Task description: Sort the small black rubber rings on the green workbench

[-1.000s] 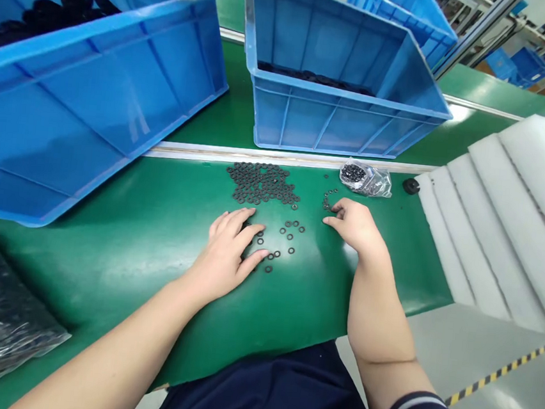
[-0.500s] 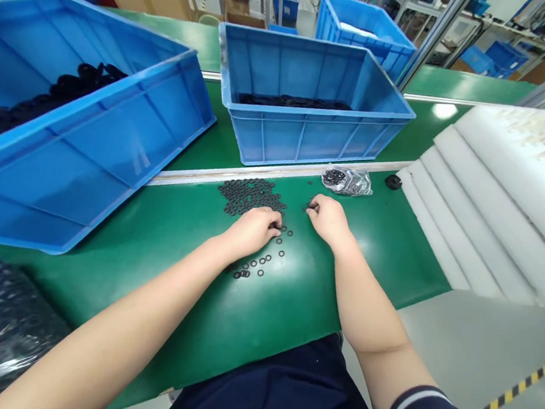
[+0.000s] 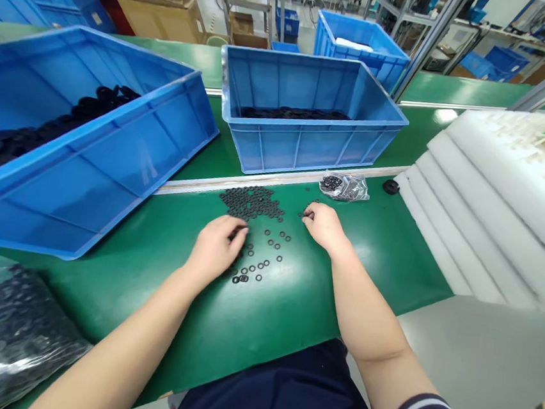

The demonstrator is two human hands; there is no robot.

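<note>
Small black rings point(image 3: 260, 266) lie scattered on the green table in front of me. Beyond them is a flat, dense patch of black rings point(image 3: 252, 202), packed close together. My left hand point(image 3: 217, 245) hovers at the left side of the loose rings, its fingers curled toward the thumb; whatever is between them is hidden. To the right of the patch, my right hand point(image 3: 324, 225) rests low with thumb and fingers pinched. A few dark bits show at its fingertips, too small to name. Just behind it lies a clear plastic bag point(image 3: 351, 188) with small black parts in it.
Two blue crates point(image 3: 307, 147) point(image 3: 127, 158) holding black parts stand behind and left. White foam sheets point(image 3: 475, 205) are stacked at the right, beside a small black round part point(image 3: 390, 187). A large clear bag of dark parts point(image 3: 14, 334) sits front left.
My left hand has moved left, off the middle of the loose rings, uncovering more of them. The right hand stays almost where it was. The view has tilted up slightly.
</note>
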